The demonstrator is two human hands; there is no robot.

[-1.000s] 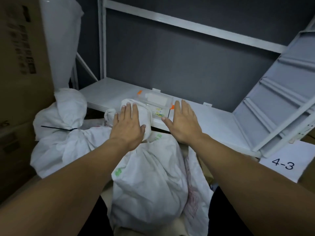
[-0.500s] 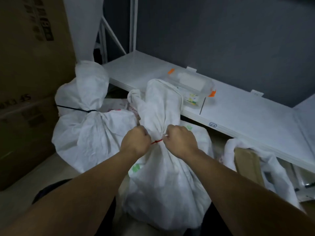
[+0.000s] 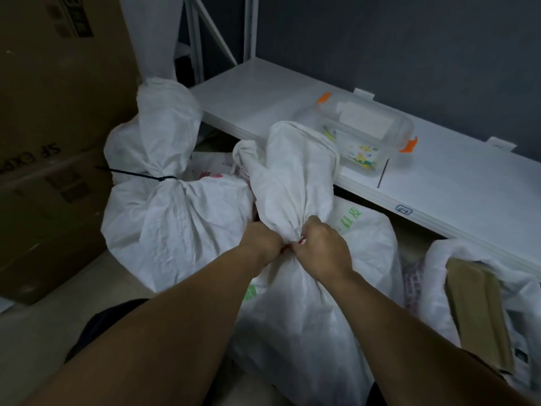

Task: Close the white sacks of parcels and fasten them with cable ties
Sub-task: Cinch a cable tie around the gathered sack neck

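Left hand (image 3: pixel 262 244) and right hand (image 3: pixel 322 251) pinch upright sack (image 3: pixel 296 177).

Bare to the wrist: a worker's left hand (image 3: pixel 263 243) and right hand (image 3: pixel 323 253), with both forearms (image 3: pixel 181 317) uncovered; well behind the fingers, dark clothing (image 3: pixel 111 322) covers the lap.
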